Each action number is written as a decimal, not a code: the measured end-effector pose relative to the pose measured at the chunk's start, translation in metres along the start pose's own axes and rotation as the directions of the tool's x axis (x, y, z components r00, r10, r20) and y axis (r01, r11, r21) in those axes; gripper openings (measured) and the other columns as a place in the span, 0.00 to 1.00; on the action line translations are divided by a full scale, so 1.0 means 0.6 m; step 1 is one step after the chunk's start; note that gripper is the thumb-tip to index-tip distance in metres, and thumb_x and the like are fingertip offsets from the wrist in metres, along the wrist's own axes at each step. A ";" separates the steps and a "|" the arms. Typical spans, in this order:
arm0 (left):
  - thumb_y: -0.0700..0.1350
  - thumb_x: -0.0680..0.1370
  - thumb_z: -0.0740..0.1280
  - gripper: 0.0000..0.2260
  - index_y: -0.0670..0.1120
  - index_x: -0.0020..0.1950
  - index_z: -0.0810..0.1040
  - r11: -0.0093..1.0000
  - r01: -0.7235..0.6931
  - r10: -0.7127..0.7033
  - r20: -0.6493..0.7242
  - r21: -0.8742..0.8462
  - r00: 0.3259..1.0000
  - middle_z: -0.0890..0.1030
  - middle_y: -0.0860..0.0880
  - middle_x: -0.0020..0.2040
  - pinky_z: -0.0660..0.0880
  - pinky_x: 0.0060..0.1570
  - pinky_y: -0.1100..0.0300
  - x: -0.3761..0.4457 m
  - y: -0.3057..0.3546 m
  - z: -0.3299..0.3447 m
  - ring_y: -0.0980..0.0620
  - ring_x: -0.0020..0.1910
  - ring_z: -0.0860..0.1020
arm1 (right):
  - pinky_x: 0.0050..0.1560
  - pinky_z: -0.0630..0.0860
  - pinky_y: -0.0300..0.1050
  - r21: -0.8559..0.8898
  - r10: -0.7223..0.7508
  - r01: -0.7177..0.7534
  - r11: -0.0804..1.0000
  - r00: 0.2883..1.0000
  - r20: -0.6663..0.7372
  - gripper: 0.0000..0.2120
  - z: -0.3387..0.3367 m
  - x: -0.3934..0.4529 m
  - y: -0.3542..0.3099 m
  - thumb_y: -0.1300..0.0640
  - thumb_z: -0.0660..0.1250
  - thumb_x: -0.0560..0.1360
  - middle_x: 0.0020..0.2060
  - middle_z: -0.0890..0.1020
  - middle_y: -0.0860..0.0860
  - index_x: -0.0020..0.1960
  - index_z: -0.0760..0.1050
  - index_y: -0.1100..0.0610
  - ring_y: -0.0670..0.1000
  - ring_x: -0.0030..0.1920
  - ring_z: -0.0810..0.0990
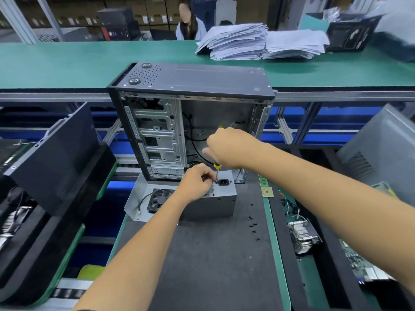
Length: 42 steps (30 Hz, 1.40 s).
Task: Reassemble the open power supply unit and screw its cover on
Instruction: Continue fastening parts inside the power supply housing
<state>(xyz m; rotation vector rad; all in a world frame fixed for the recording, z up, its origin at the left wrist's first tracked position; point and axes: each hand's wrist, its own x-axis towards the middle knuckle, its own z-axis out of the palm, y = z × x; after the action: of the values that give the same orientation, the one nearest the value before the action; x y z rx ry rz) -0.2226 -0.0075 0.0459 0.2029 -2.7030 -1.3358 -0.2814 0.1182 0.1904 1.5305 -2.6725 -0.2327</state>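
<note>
Two bare forearms reach in from the near edge over the dark mat of the surface (208,254). The left hand (197,180) rests on top of the power supply unit (208,203), its fingers curled and pinching at the tip of the screwdriver (217,170); whether a screw sits between them is too small to tell. The right hand (229,147) is closed around the screwdriver's yellow-and-black handle, held above the unit, with the shaft pointing steeply down and slightly toward the left hand onto the unit's top face, just beside the black power socket (224,182).

The power supply unit is a grey metal box standing at the far end of the mat, its long axis running left to right and the socket face turned upward. On its left a grey metal panel (137,198) lies flat, overhanging the mat's left edge, with a black fan (160,199) on it.

Just behind the unit stands an open computer case (190,117), its open side facing the camera. Small black screws (252,223) lie scattered near the mat's right edge. Beyond that edge sit a green circuit board (267,191) and a finned heatsink (303,236).
</note>
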 end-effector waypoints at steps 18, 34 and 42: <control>0.33 0.73 0.64 0.16 0.54 0.36 0.76 1.000 -0.018 0.018 0.004 0.013 1.000 0.77 0.53 0.44 0.68 0.39 0.75 -0.002 0.006 -0.002 0.55 0.42 0.76 | 0.33 0.68 0.43 0.187 -0.093 0.059 0.981 0.980 0.176 0.05 -0.016 -0.008 0.007 0.64 0.64 0.73 0.47 0.68 0.51 0.48 0.71 0.57 0.47 0.35 0.69; 0.32 0.73 0.64 0.17 0.56 0.35 0.76 1.000 -0.016 0.016 0.007 0.001 1.000 0.77 0.53 0.43 0.69 0.44 0.66 -0.001 0.002 -0.001 0.55 0.43 0.76 | 0.30 0.66 0.45 0.007 0.013 -0.013 1.000 0.999 0.035 0.17 -0.006 -0.003 -0.007 0.53 0.56 0.82 0.32 0.67 0.51 0.36 0.62 0.58 0.50 0.30 0.67; 0.32 0.73 0.64 0.17 0.56 0.35 0.75 1.000 -0.021 0.021 0.008 0.012 1.000 0.77 0.52 0.44 0.69 0.43 0.67 0.001 0.001 0.000 0.54 0.43 0.75 | 0.27 0.65 0.43 0.016 -0.004 0.002 1.000 0.997 0.074 0.10 -0.010 0.001 -0.005 0.58 0.59 0.80 0.36 0.71 0.53 0.40 0.67 0.60 0.50 0.32 0.69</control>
<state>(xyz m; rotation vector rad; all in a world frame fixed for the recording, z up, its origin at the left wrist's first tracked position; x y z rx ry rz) -0.2233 -0.0072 0.0465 0.1700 -2.7125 -1.3170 -0.2787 0.1155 0.1960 1.5606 -2.7347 -0.2743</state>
